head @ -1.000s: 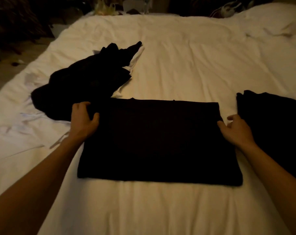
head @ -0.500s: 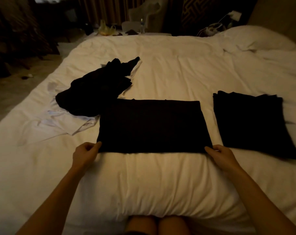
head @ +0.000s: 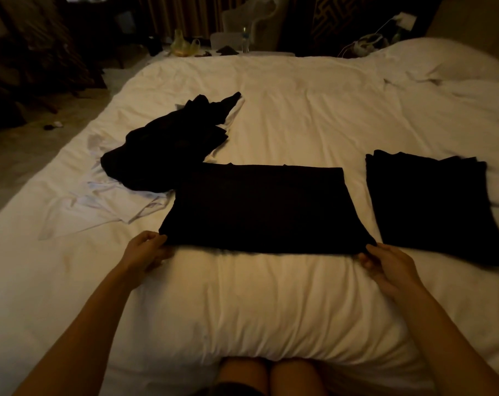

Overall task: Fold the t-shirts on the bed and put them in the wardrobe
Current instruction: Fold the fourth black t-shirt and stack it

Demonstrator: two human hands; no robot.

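Note:
A black t-shirt point(head: 259, 207), partly folded into a wide rectangle, lies flat on the white bed point(head: 271, 304) in front of me. My left hand point(head: 145, 251) pinches its near left corner. At the near right corner, my right hand point(head: 388, 265) pinches the fabric. To the right lies a folded black t-shirt point(head: 437, 207). A crumpled black t-shirt point(head: 168, 147) lies at the back left, on top of a white garment point(head: 99, 207).
A white pillow point(head: 442, 61) sits at the bed's far right corner. Behind the bed are a chair point(head: 251, 21), a yellow bag point(head: 182, 48) and a bottle point(head: 245, 41). The floor point(head: 42, 121) runs along the bed's left side. My knees point(head: 268, 375) touch the near edge.
Both hands slid from the shirt's side edges down to its near corners. My view pulled back and rose, bringing the folded shirt at the right fully into sight.

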